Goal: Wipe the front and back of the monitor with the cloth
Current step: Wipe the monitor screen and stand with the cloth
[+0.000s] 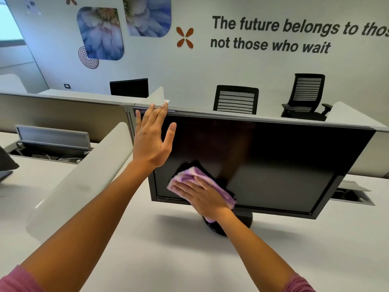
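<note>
Open-plan office, smooth white desk (147, 249) in front, grey partition (63, 110) behind it, black mesh chairs (235, 100) at 12–1 o'clock, pale wall with a printed slogan and flower graphics beyond. The flat black widescreen monitor (273, 157) stands centre on a round black stand base (219, 228), screen dark, tilted toward the camera, far corner swung off toward 2 o'clock.

Risks, as judgement: the panel sits on one small base, so a hard push low on the screen could rock or swivel it; the bracing hand is all that counters that. Pressing hard could also strain the panel. The cloth is bunched, so part of it may trail and only a narrow strip gets cleaned. The back is not in view, so I can't tell whether it has been wiped; turning the monitor for it could tug cables, which are hidden here.

Left hand (151, 138) at 11 o'clock: spread wide, fingers straight, thumb out, palm flat against the monitor's upper-left corner, fingertips reaching the top edge. Grips nothing, just steadies.

Right hand (202, 197) at 6 o'clock of the screen: flat, fingers nearly straight, pressing the folded lilac-and-white microfibre cloth (189, 175) onto the lower-left glass near the bottom bezel. Cloth pinned under palm and fingers, not clenched.
</note>
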Demonstrator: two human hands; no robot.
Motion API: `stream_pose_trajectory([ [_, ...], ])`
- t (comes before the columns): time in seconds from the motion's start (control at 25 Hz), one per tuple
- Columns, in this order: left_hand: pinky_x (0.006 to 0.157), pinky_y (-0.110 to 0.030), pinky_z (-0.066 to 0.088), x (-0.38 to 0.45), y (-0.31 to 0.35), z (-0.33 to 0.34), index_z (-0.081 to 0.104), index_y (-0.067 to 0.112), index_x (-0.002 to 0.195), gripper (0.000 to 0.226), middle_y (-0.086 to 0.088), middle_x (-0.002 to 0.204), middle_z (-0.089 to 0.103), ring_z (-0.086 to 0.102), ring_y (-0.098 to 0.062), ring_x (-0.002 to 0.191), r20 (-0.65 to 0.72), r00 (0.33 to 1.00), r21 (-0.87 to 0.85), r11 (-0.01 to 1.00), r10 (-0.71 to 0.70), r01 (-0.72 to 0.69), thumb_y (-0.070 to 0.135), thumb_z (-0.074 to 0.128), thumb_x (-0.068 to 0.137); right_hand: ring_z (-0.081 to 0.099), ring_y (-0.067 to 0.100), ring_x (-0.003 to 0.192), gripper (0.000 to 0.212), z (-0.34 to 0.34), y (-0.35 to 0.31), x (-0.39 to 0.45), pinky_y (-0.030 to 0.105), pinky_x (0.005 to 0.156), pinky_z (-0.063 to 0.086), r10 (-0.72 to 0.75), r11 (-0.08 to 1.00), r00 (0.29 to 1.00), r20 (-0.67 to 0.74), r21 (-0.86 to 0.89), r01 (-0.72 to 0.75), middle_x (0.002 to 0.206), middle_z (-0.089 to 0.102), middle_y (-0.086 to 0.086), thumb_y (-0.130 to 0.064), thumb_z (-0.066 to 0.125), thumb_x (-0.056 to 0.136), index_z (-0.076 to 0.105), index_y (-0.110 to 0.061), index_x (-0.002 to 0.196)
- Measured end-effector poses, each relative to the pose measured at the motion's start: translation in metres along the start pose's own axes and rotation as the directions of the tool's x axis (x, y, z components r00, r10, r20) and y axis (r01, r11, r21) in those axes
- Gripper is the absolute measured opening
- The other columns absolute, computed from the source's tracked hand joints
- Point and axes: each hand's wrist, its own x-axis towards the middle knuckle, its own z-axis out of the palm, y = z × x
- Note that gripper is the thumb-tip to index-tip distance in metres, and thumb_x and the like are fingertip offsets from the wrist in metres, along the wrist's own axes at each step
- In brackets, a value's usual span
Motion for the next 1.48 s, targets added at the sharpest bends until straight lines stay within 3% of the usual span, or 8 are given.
stream_pose_trajectory([
  [0.28, 0.128, -0.043, -0.003, -0.002, -0.004, 0.004, 0.034, 0.017, 0.156, 0.064, -0.001, 0.157, 0.042, 0.020, -0.020, 0.154, -0.022, 0.999, -0.006, 1.000, 0.023, -0.023, 0.051, 0.026, 0.103, -0.001, 0.018, 0.154, 0.078, 0.011, 0.045, -0.074, 0.043, 0.124, -0.010, -0.094, 0.980, 0.994, 0.054, -0.168, 0.102, 0.167, -0.002, -0.006, -0.032, 0.049, 0.096, 0.005, -0.027, 0.160],
  [0.4, 0.127, -0.043, -0.004, 0.001, -0.005, 0.007, 0.035, 0.017, 0.156, 0.061, -0.002, 0.155, 0.044, 0.022, -0.022, 0.153, -0.041, 0.999, -0.001, 1.000, 0.021, -0.021, 0.049, 0.028, 0.104, -0.011, 0.023, 0.153, 0.079, -0.010, 0.081, -0.050, 0.044, 0.123, -0.009, 0.103, 0.967, 0.987, -0.123, -0.221, -0.128, 0.167, -0.008, -0.004, -0.027, 0.046, 0.094, 0.001, -0.026, 0.160],
  [0.56, 0.127, -0.040, -0.006, 0.000, -0.005, 0.008, 0.034, 0.017, 0.156, 0.061, -0.002, 0.155, 0.044, 0.022, -0.022, 0.153, -0.047, 0.999, 0.000, 1.000, 0.021, -0.021, 0.049, 0.027, 0.104, -0.006, 0.021, 0.153, 0.059, -0.038, 0.106, -0.004, 0.046, 0.122, 0.004, 0.304, 0.943, 0.907, -0.291, -0.045, -0.331, 0.166, -0.005, -0.005, -0.012, 0.018, 0.104, 0.003, -0.022, 0.160],
  [0.64, 0.127, -0.040, -0.006, -0.001, -0.005, 0.007, 0.035, 0.017, 0.156, 0.061, -0.002, 0.155, 0.044, 0.022, -0.022, 0.153, -0.052, 0.998, -0.003, 1.000, 0.019, -0.019, 0.049, 0.027, 0.104, 0.004, 0.021, 0.153, 0.061, -0.036, 0.096, 0.003, 0.047, 0.123, 0.002, 0.248, 0.963, 0.927, -0.282, -0.030, -0.266, 0.166, 0.000, -0.005, -0.011, 0.020, 0.102, 0.003, -0.022, 0.160],
  [0.8, 0.127, -0.040, -0.006, -0.001, -0.003, 0.007, 0.034, 0.018, 0.156, 0.062, -0.001, 0.156, 0.043, 0.020, -0.022, 0.154, -0.046, 0.999, 0.002, 1.000, 0.017, -0.017, 0.050, 0.027, 0.104, 0.000, 0.021, 0.154, 0.072, -0.007, 0.052, -0.027, 0.042, 0.124, -0.007, -0.124, 0.983, 0.991, -0.048, -0.145, 0.115, 0.167, -0.005, -0.002, -0.024, 0.038, 0.099, -0.001, -0.022, 0.160],
  [1.08, 0.127, -0.038, -0.008, -0.002, -0.002, 0.009, 0.033, 0.017, 0.157, 0.062, -0.002, 0.162, 0.035, 0.010, -0.019, 0.156, -0.045, 0.999, -0.013, 1.000, 0.017, -0.018, 0.049, 0.028, 0.104, 0.006, 0.017, 0.154, 0.076, 0.014, 0.069, -0.118, 0.040, 0.124, -0.002, -0.140, 0.977, 0.986, 0.091, -0.152, 0.152, 0.167, -0.001, -0.006, -0.027, 0.046, 0.098, 0.003, -0.027, 0.160],
  [1.24, 0.127, -0.038, -0.007, -0.002, -0.002, 0.010, 0.033, 0.016, 0.157, 0.062, -0.003, 0.161, 0.035, 0.012, -0.019, 0.156, -0.055, 0.998, -0.013, 1.000, 0.020, -0.020, 0.048, 0.028, 0.104, -0.002, 0.019, 0.154, 0.076, -0.018, 0.118, -0.115, 0.041, 0.123, -0.005, -0.007, 0.966, 1.000, -0.001, -0.258, 0.006, 0.167, -0.009, -0.004, -0.024, 0.040, 0.096, -0.001, -0.025, 0.160],
  [1.48, 0.127, -0.038, -0.005, 0.000, -0.004, 0.008, 0.034, 0.016, 0.156, 0.062, -0.004, 0.160, 0.038, 0.014, -0.020, 0.156, -0.037, 0.999, 0.000, 0.999, 0.034, -0.034, 0.049, 0.028, 0.104, -0.005, 0.019, 0.154, 0.067, -0.039, 0.172, -0.106, 0.044, 0.124, -0.006, 0.193, 0.959, 0.963, -0.186, -0.171, -0.225, 0.167, -0.002, -0.005, -0.012, 0.035, 0.098, 0.009, -0.021, 0.160],
])
